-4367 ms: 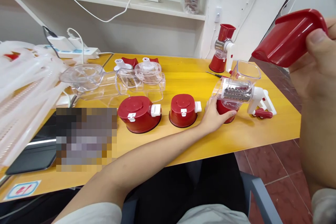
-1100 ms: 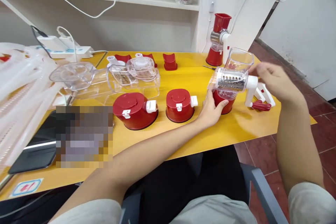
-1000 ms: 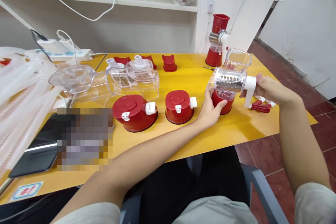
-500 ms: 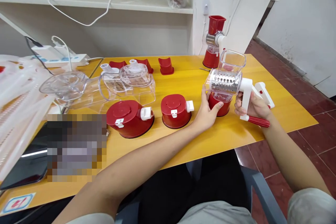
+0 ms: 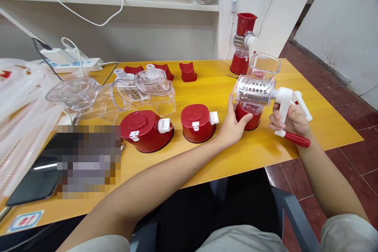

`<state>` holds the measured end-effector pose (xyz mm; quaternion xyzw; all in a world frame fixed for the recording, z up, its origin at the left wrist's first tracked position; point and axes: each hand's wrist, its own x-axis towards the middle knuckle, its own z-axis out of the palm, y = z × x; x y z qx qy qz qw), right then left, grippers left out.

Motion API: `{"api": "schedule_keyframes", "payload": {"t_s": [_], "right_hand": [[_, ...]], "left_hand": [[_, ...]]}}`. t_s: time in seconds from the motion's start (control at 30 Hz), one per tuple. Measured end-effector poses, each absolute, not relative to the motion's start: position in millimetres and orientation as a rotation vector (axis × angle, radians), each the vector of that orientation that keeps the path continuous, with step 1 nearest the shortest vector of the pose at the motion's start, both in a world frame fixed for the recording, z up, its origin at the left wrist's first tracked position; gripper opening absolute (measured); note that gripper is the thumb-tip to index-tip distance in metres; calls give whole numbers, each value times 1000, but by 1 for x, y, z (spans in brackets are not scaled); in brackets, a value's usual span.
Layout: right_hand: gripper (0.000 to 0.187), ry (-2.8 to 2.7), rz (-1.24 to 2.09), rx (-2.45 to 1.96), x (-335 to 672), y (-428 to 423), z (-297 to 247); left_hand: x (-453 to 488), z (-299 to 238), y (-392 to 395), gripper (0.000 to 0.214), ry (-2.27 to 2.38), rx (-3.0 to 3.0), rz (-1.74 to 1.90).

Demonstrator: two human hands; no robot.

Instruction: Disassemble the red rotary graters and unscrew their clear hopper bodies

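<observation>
A rotary grater (image 5: pixel 257 91) with a clear hopper, a metal drum and a red base stands on the yellow table (image 5: pixel 212 86) at the right. My left hand (image 5: pixel 233 126) is wrapped round its red base. My right hand (image 5: pixel 291 122) grips the white crank (image 5: pixel 285 104) with the red handle (image 5: pixel 297 139), which sticks out of the drum's right end.
Two red suction bases (image 5: pixel 197 123) (image 5: pixel 144 130) stand left of the grater. Clear hoppers (image 5: pixel 144 90) lie behind them, red caps (image 5: pixel 188 71) at the back. A second assembled grater (image 5: pixel 243 43) stands by the wall. White plastic parts (image 5: pixel 20 110) pile at the left.
My right hand has put down a red cap, reached to the crank and taken hold of it; the crank now hangs downward. My left hand has stayed on the base.
</observation>
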<state>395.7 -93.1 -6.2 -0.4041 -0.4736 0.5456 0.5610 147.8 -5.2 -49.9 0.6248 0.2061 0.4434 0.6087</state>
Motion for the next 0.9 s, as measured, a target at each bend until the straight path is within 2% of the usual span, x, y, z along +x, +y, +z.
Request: {"api": "schedule_keyframes", "payload": {"t_s": [0.27, 0.37, 0.43, 0.57, 0.63, 0.77, 0.9], "right_hand": [[53, -1045, 1056, -996, 416, -95, 2], [56, -1020, 1020, -1066, 419, -88, -3], [52, -1019, 1029, -1148, 417, -83, -10], [45, -1057, 1043, -1324, 407, -74, -24], [45, -1095, 1021, -1406, 402, -73, -27], [45, -1189, 919, -1557, 398, -72, -29], [45, -1272, 728, -1677, 400, -70, -31]], "left_hand": [[150, -55, -6, 127, 517, 1408, 1131], [146, -51, -9, 118, 596, 1480, 1263], [143, -46, -10, 101, 633, 1581, 1387], [140, -33, -8, 53, 555, 1615, 1537], [142, -30, -7, 39, 537, 1541, 1524], [146, -28, -7, 36, 566, 1422, 1513], [146, -27, -8, 45, 593, 1386, 1570]]}}
